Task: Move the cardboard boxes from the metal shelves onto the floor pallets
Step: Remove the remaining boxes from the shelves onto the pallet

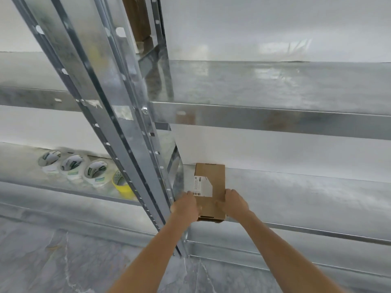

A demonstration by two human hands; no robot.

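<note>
A small brown cardboard box [213, 176] with a white barcode label lies on the lower metal shelf [296, 195], tight against the shelf's left end by the upright post. My left hand [186, 205] grips the box's left near edge. My right hand [234, 203] grips its right near edge. The box's front end sticks out slightly over the shelf lip. No pallet is in view.
A slanted steel upright [131, 123] stands just left of the box. Three white tape rolls [73, 166] and a yellow one [121, 183] lie on the left shelf. Another brown box [138, 22] shows high behind the post. An upper shelf [275, 85] overhangs. Grey floor [63, 261] lies below.
</note>
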